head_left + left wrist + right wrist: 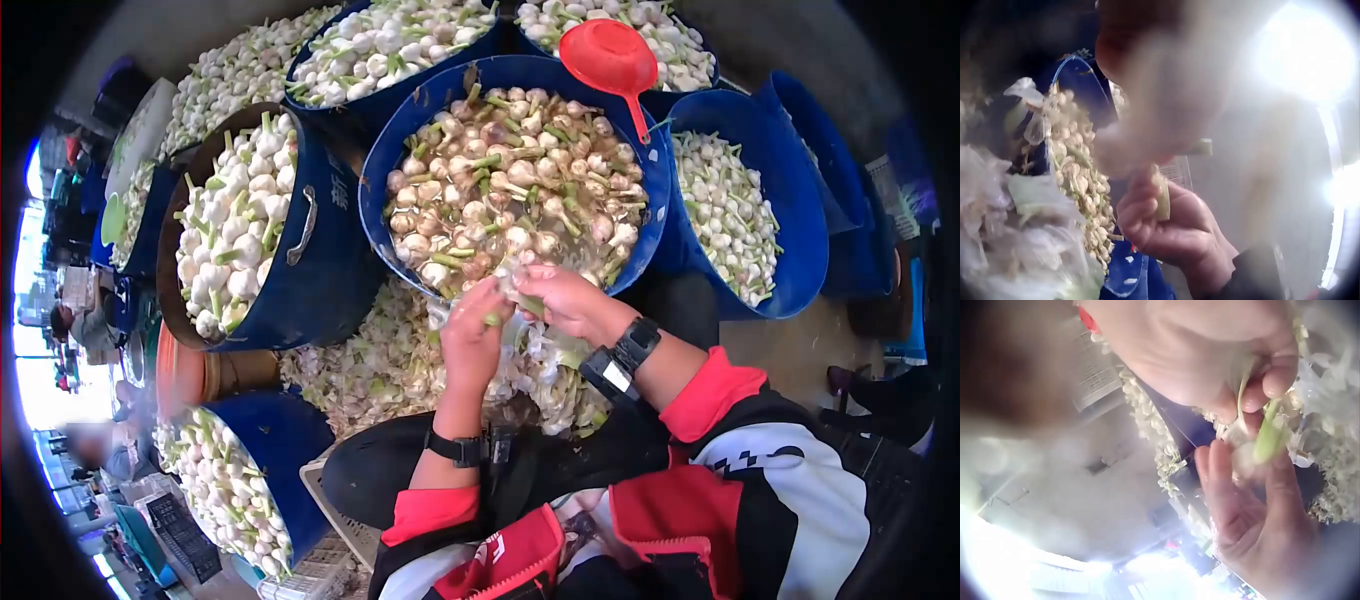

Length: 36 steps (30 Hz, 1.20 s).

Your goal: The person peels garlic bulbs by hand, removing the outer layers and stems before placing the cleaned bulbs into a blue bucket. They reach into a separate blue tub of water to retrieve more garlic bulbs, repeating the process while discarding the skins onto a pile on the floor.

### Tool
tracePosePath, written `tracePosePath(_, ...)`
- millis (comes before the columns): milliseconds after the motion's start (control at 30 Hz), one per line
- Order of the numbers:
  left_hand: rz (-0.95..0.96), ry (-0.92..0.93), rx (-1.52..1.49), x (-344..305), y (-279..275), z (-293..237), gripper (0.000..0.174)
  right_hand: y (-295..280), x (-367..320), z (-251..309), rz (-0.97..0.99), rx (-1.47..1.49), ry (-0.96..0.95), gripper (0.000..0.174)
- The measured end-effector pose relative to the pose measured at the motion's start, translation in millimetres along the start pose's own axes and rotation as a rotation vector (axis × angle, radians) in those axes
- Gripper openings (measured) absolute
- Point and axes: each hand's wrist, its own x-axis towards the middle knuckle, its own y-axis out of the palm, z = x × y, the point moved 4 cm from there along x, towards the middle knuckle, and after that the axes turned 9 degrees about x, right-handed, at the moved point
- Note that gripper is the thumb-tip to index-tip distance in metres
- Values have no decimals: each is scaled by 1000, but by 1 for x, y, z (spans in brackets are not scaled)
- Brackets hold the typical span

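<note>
My two hands meet just over the near rim of a blue tub (375, 235) filled with unpeeled garlic bulbs (520, 175) in brownish water. Between the fingertips of my left hand (470, 338) is a garlic bulb with a thick green stem (1268, 439); the bulb is blurred and partly covered by fingers. My right hand (565, 300), closest to the bulb from the other side, pinches a thin pale strip of skin (1244, 394) that hangs by the stem. Wet fingertips of both hands nearly touch in the right wrist view.
A heap of garlic skins (365, 360) lies below my hands. A red ladle (610, 58) rests at the tub's far rim. Several blue tubs of white garlic stand around, among them one at left (335, 235) and one at right (800, 235). A white basket (310, 570) is beside my leg.
</note>
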Motion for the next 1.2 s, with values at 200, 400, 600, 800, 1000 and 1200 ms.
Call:
tracePosePath(200, -424, -988, -1204, -19, -1, 57, 23, 20, -56, 9, 255, -818, -654, 21)
tracePosePath(400, -483, -1093, -1070, -16, -17, 39, 23, 6, -67, 53, 222, -146, -501, 26)
tracePosePath(600, -490, -474, -166, -3, -40, 0, 16, 68, -54, 36, 6, -1114, -660, 20)
tracePosePath(800, -427, 90, 297, 1, -45, -32, 13, 70, -48, 42, -124, -944, -787, 18)
tracePosePath(1000, -364, 237, 442, 1, -39, -39, 16, 59, -42, 43, -97, -1030, -677, 18)
tracePosePath(1200, -521, -527, -449, -5, -36, -1, 18, 34, -28, -1, -12, -1125, -465, 16)
